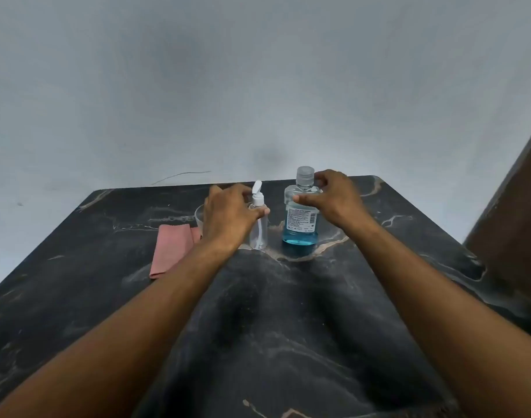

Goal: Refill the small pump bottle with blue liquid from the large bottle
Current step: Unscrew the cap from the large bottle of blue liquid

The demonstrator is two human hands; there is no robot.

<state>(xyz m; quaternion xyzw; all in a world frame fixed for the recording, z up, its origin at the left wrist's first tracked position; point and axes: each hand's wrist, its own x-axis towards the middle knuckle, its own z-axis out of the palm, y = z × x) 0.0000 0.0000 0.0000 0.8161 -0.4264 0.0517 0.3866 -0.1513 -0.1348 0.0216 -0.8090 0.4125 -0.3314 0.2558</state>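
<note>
A small clear pump bottle (259,227) with a white pump head stands upright near the far middle of the black marble table (288,312). My left hand (231,215) grips its upper body, thumb across the front. To its right stands the large clear bottle (300,220) with a clear cap, a white label and blue liquid in its lower part. My right hand (330,196) reaches around the large bottle's shoulder and neck, thumb on the front and fingers curled by the cap.
A folded pink cloth (172,247) lies left of the bottles. A clear cup (199,217) stands partly hidden behind my left hand. A grey wall rises behind the table, and a dark brown panel (511,212) stands at the right.
</note>
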